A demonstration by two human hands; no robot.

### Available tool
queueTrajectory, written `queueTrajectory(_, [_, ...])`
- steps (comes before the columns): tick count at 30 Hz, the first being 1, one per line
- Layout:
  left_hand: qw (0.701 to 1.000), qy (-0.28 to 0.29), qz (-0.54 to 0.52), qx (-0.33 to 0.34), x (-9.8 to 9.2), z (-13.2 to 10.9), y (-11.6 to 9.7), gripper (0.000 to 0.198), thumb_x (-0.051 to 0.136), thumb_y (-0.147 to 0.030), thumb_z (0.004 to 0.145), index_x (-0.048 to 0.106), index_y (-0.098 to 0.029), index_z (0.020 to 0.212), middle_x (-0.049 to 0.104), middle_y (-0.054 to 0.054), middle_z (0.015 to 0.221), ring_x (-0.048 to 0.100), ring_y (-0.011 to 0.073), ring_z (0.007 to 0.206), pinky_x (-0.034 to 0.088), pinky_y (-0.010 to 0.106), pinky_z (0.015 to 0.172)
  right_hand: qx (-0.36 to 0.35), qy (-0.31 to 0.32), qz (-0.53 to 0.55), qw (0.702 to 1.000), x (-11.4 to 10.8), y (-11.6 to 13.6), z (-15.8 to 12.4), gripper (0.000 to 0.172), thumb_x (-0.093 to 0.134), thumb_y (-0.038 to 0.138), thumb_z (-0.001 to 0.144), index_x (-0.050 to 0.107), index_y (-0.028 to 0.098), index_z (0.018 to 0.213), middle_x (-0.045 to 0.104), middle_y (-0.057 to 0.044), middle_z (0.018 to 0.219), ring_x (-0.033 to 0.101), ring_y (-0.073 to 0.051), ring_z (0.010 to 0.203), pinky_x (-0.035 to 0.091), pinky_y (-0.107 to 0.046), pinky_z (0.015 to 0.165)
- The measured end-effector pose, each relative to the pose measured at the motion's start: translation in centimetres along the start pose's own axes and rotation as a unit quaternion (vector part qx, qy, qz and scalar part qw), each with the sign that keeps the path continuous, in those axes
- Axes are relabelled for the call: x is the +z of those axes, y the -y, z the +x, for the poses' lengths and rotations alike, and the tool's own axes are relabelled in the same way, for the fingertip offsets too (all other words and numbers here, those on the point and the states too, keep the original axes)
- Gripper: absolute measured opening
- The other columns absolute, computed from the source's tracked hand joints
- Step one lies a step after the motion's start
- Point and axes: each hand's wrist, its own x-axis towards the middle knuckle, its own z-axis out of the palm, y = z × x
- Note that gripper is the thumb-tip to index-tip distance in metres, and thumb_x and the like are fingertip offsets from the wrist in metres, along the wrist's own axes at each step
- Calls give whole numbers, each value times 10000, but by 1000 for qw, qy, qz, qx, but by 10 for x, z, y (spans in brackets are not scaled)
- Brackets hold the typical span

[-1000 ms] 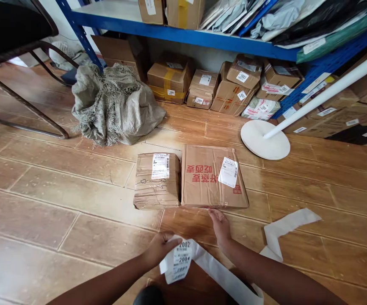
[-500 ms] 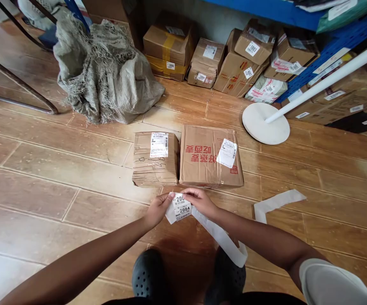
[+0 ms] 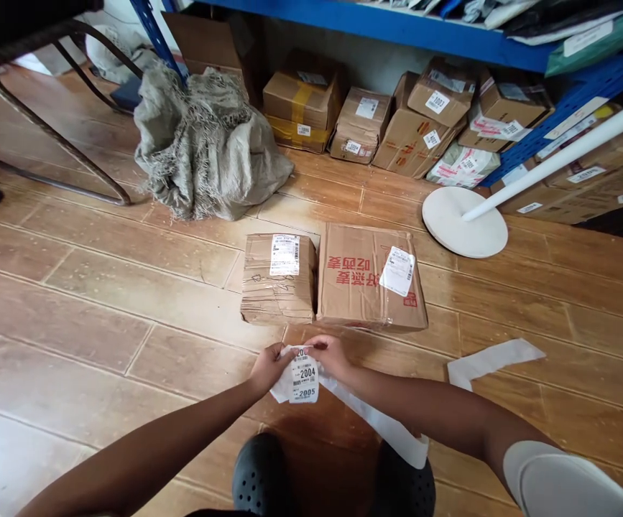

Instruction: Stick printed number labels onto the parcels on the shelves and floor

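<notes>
— Down by the black shoes (image 3: pixel 260 477), what is in the hands?

— Both hands meet over the wooden floor (image 3: pixel 74 323). The left hand (image 3: pixel 266 368) and the right hand (image 3: pixel 333 354) each have fingers pinched together on the top edge of a label strip (image 3: pixel 303 377), numbers 2004 and 2005 readable on it. It hangs with its long axis running toward the person; its white backing trails on past the right forearm toward the shoes.

— Room to move?

— Open floor lies wide to the left. To the right, a loose white backing piece (image 3: pixel 491 357) lies on the boards, well apart from the hands.

— And beyond the hands?

— Two closed parcels, touching side by side: a small taped box (image 3: pixel 279 294) with a barcode label, and a larger flat box (image 3: pixel 368 283) with red print and a tilted white label. The near edge of the larger one is just beyond the right hand.

— Farther off?

— A crumpled sack (image 3: pixel 208 147), a white round base (image 3: pixel 465 231) with a leaning pole, then labelled cartons (image 3: pixel 408 126) stacked under a blue shelf (image 3: pixel 397 25). What the boxes contain cannot be told.
</notes>
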Motion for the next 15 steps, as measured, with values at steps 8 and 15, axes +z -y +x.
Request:
queueTrajectory(8, [965,140,216,-48,-136,12,22,483,857,-493,398,731,-171,734,729,55,744,650,283,771,453,315,678,-31,-194,-3,980,97,-27,43,85,720,285,668,685,210,687,730,-47,741,630,-213,712,495,-340,725])
queueTrajectory(15, [929,23,369,-3,-169,25,19,553,680,-631,649,654,-211,1008,727,74,882,664,283,847,432,318,740,-18,-364,48,930,117,-26,45,312,798,320,570,542,213,712,661,-37,698,589,-197,664,483,-307,650])
